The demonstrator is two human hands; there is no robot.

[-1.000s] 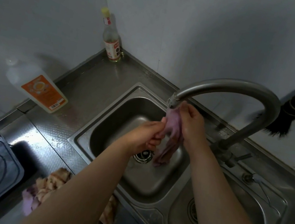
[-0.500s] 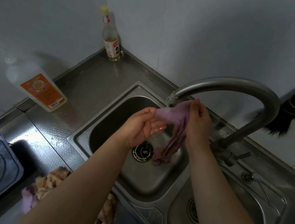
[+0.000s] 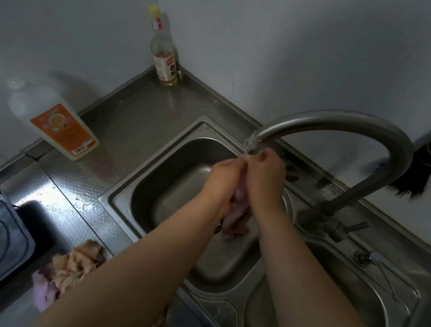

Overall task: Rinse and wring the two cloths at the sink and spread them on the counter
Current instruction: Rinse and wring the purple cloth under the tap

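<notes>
under the faucet (image 3: 339, 124) spout, over the sink's (image 3: 129, 185) left basin, the left hand (image 3: 224, 178) and right hand (image 3: 265, 178) press together, both gripping the purple cloth (image 3: 237, 222), whose tail hangs between the wrists. the second cloth (image 3: 69, 264) lies bunched at the counter's (image 3: 130, 119) front edge, left of the sink.

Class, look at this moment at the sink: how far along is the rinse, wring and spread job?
Done: nothing is spread yet. In hand: the left hand and right hand grip the purple cloth under the faucet. Left: the second cloth lies crumpled on the counter; wringing and spreading both.
</notes>
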